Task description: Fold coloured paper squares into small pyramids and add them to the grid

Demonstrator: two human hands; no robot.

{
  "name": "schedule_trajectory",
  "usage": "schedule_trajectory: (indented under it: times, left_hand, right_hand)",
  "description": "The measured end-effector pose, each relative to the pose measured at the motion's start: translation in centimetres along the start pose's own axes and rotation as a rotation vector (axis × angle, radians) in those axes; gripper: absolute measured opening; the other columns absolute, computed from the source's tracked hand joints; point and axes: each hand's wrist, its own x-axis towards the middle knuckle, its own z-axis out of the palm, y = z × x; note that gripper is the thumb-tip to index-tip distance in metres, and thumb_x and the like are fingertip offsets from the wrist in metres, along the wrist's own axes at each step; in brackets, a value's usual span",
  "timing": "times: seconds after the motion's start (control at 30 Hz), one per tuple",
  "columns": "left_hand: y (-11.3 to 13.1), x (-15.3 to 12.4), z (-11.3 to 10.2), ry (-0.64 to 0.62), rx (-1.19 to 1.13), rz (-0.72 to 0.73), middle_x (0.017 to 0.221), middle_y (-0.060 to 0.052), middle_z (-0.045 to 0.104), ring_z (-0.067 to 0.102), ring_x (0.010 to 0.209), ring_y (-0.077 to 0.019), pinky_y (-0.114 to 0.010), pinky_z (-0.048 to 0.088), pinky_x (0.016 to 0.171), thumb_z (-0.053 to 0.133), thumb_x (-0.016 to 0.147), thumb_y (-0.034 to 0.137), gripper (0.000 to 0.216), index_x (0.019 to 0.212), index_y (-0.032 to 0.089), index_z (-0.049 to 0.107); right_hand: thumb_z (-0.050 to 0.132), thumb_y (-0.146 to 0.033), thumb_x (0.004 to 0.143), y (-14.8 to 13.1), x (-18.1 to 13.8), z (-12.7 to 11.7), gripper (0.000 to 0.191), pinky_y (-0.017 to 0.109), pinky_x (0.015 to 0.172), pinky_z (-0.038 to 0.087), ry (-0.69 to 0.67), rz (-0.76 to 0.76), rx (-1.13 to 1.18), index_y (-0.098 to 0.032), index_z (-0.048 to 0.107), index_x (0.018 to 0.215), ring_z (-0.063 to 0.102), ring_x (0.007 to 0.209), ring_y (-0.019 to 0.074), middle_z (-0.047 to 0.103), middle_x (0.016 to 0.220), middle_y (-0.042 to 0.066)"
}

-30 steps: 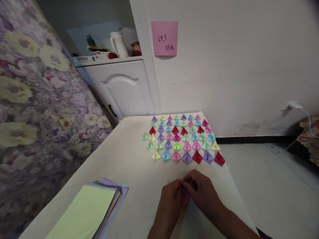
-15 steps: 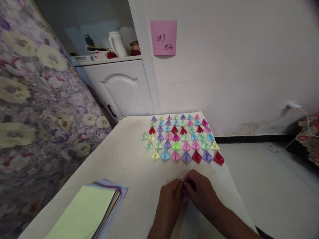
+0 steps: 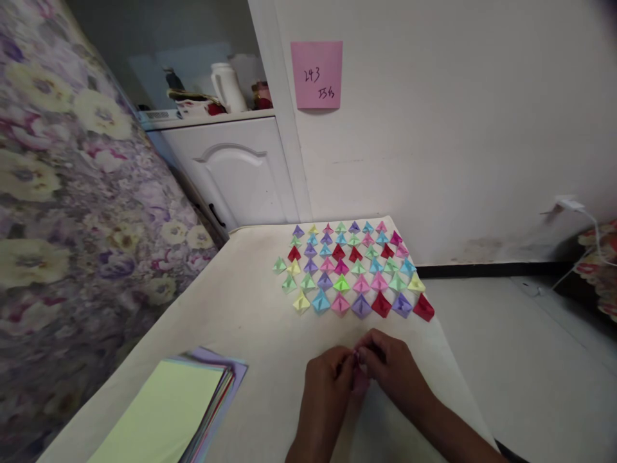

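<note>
My left hand [image 3: 324,393] and my right hand [image 3: 393,372] meet near the front of the white table [image 3: 241,308]. Both pinch a small folded pink paper piece [image 3: 358,379] between their fingertips; most of it is hidden by the fingers. Just beyond the hands lie several rows of small folded paper shapes [image 3: 349,270] in red, pink, green, blue, purple and yellow. A stack of coloured paper sheets [image 3: 168,415] with a pale green sheet on top lies at the front left of the table.
A floral-patterned surface [image 3: 72,212] runs along the table's left side. A white cabinet [image 3: 231,167] with a jug and small items stands behind. A pink note [image 3: 317,74] hangs on the wall. White floor [image 3: 520,360] lies right of the table's edge.
The hands have stayed close together on the pink piece, with only small finger shifts. The left hand has edged slightly left.
</note>
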Motion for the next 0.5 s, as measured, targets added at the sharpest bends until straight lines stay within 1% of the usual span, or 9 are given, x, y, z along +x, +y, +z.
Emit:
schedule_trajectory:
  times: [0.1, 0.2, 0.3, 0.37, 0.43, 0.5]
  left_hand:
    - [0.0, 0.1, -0.1, -0.019, -0.092, -0.035, 0.057, 0.0, 0.058, 0.052, 0.056, -0.0133, -0.022, 0.036, 0.053, 0.045, 0.081, 0.03, 0.027, 0.066, 0.016, 0.063]
    - [0.2, 0.1, -0.2, -0.027, -0.161, -0.062, 0.056, 0.001, 0.056, 0.051, 0.055, -0.0126, -0.021, 0.036, 0.052, 0.047, 0.08, 0.031, 0.026, 0.066, 0.016, 0.063]
    - [0.5, 0.2, -0.5, 0.043, -0.186, -0.048, 0.061, 0.001, 0.055, 0.051, 0.056, -0.0122, -0.021, 0.037, 0.052, 0.052, 0.078, 0.031, 0.022, 0.066, 0.016, 0.063]
    - [0.7, 0.3, -0.7, 0.105, -0.204, -0.029, 0.066, 0.0, 0.054, 0.051, 0.057, -0.0121, -0.021, 0.038, 0.053, 0.054, 0.076, 0.032, 0.022, 0.064, 0.015, 0.062]
    - [0.6, 0.4, -1.0, 0.131, -0.241, -0.027, 0.069, -0.001, 0.054, 0.052, 0.06, -0.013, -0.021, 0.04, 0.055, 0.054, 0.077, 0.034, 0.023, 0.066, 0.015, 0.063]
    - [0.5, 0.4, -1.3, 0.135, -0.3, -0.041, 0.072, -0.002, 0.056, 0.054, 0.066, -0.0147, -0.022, 0.042, 0.06, 0.053, 0.078, 0.035, 0.024, 0.07, 0.015, 0.065]
  right_hand:
    - [0.052, -0.021, 0.074, 0.1, 0.4, -0.2, 0.008, 0.022, 0.052, 0.041, -0.083, 0.085, 0.189, -0.017, 0.058, 0.071, 0.053, 0.053, 0.0115, 0.059, 0.06, -0.002]
    - [0.055, -0.023, 0.072, 0.3, 0.7, -0.3, 0.008, 0.022, 0.05, 0.04, -0.115, 0.114, 0.295, -0.016, 0.058, 0.072, 0.051, 0.051, 0.0106, 0.056, 0.058, -0.002]
    - [0.059, -0.025, 0.07, 0.6, 0.8, -0.3, 0.01, 0.021, 0.05, 0.038, -0.103, 0.119, 0.317, -0.015, 0.06, 0.073, 0.05, 0.053, 0.0104, 0.056, 0.059, -0.002]
    - [0.062, -0.029, 0.07, 0.7, 0.8, -0.4, 0.015, 0.02, 0.046, 0.033, -0.11, 0.154, 0.368, -0.015, 0.061, 0.072, 0.044, 0.048, 0.0083, 0.054, 0.057, -0.003]
    - [0.063, -0.035, 0.071, 0.7, 0.7, -0.3, 0.02, 0.019, 0.043, 0.027, -0.152, 0.216, 0.481, -0.015, 0.06, 0.072, 0.037, 0.043, 0.0062, 0.049, 0.051, -0.006]
    - [0.064, -0.039, 0.071, 0.7, 0.5, -0.2, 0.024, 0.019, 0.043, 0.024, -0.213, 0.288, 0.612, -0.015, 0.059, 0.072, 0.034, 0.041, 0.0054, 0.046, 0.048, -0.007]
